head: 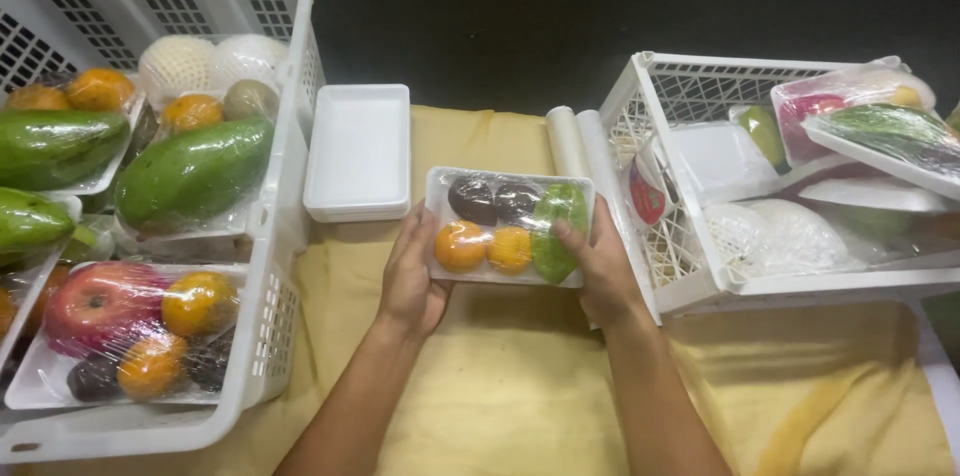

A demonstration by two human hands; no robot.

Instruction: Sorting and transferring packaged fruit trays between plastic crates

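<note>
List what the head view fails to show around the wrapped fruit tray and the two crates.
- Wrapped fruit tray: its underside and side edges are hidden by the left hand and right hand.
- Left crate: cut off by the left edge; fruit blurred under film.
- Right crate: lower contents hidden by stacked trays; cut off at the right edge.
- Film roll: lower end hidden behind the tray.

Glossy cling film over tray (508, 226), matt yellow cloth (500, 376) — probably cotton

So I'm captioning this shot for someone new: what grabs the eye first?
Dead centre, the left hand and right hand hold a wrapped fruit tray of oranges, dark fruit and a green one above the yellow cloth. On the left, a white crate brims with green mangoes.
</note>
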